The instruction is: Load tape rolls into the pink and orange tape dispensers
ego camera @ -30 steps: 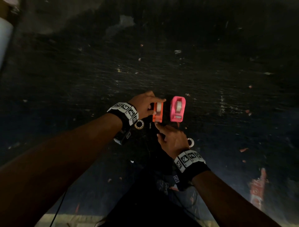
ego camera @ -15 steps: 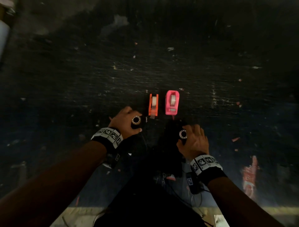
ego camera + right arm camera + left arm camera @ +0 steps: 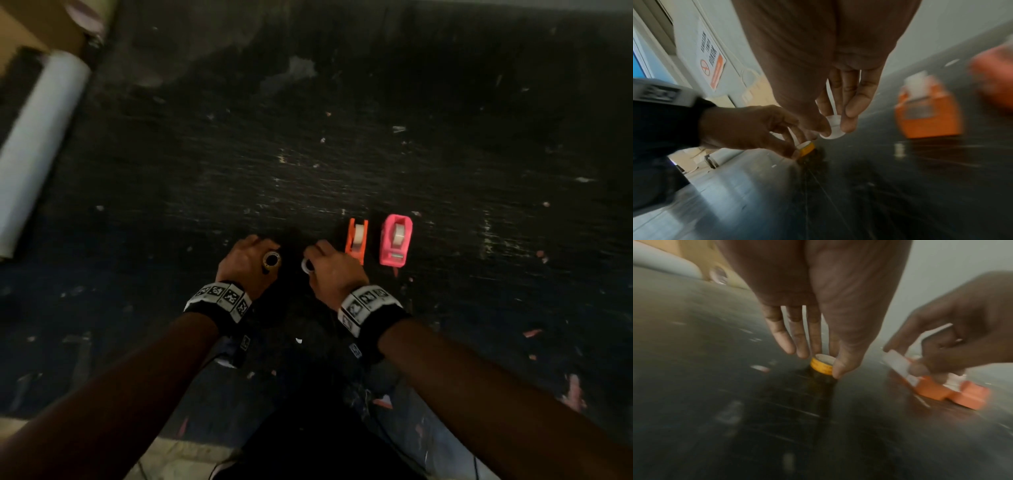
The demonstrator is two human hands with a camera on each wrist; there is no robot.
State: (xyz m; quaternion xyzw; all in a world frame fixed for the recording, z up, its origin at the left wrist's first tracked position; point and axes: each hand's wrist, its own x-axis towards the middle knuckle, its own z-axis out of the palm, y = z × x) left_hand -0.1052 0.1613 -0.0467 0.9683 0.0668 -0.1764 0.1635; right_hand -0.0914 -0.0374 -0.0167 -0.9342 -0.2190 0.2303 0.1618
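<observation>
An orange dispenser and a pink dispenser stand side by side on the dark table, each with a pale tape roll inside. My left hand pinches a small yellow tape ring between thumb and fingers, just above the table and left of the dispensers. Close beside the orange dispenser, my right hand pinches a small white tape ring by thumb and fingertips. The two rings sit a short gap apart. Both wrist views are motion-blurred.
The scratched black table is flecked with bits of tape and paint. A large white roll lies at the far left edge beside a cardboard box. Cables hang below the wrists at the near edge.
A second ago both hands were at the orange dispenser. They then dropped to two loose rings and took hold; the right hand has carried the white ring leftwards towards the left hand.
</observation>
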